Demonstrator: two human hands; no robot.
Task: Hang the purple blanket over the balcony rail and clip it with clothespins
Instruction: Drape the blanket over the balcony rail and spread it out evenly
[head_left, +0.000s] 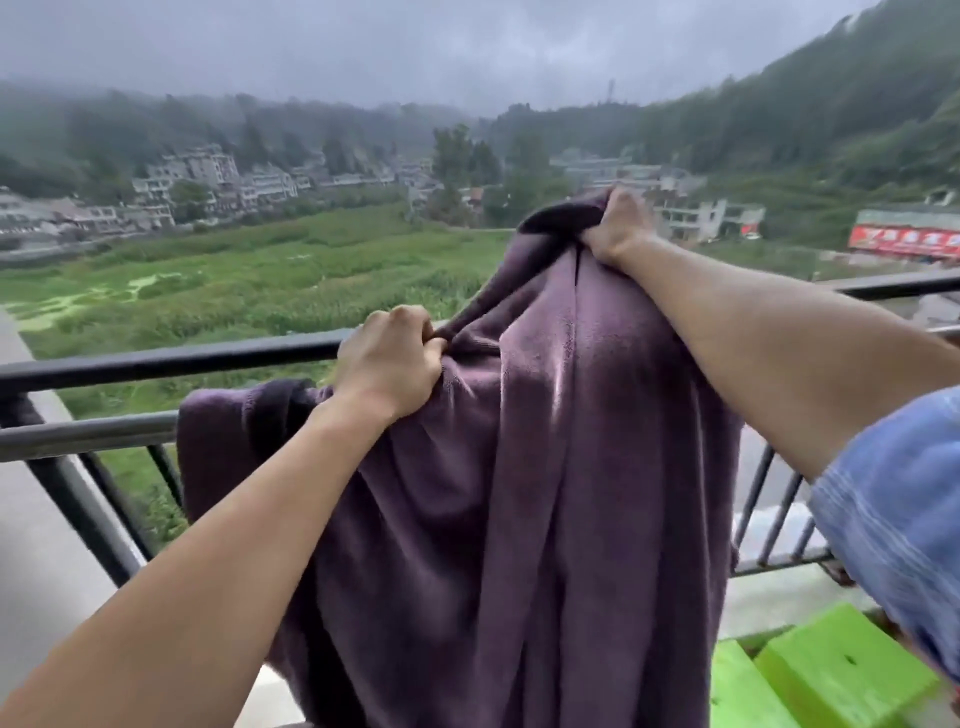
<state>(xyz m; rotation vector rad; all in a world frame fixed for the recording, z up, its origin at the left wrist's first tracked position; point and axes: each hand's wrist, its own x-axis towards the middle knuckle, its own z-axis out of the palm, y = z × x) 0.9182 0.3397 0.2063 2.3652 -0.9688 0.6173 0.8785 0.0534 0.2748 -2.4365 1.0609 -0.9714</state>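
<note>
The purple blanket (545, 467) hangs in long folds in front of the black balcony rail (171, 361), filling the middle of the view. My left hand (389, 358) grips a bunch of its upper edge right at the top bar. My right hand (621, 228) holds another part of the edge lifted well above the rail. A corner of the blanket droops to the left, beside the lower bar. No clothespins are visible.
Bright green plastic blocks or stools (831, 675) sit at the bottom right, by the rail's foot. A concrete ledge (41, 519) runs along the left. Beyond the rail lie green fields, buildings and misty hills.
</note>
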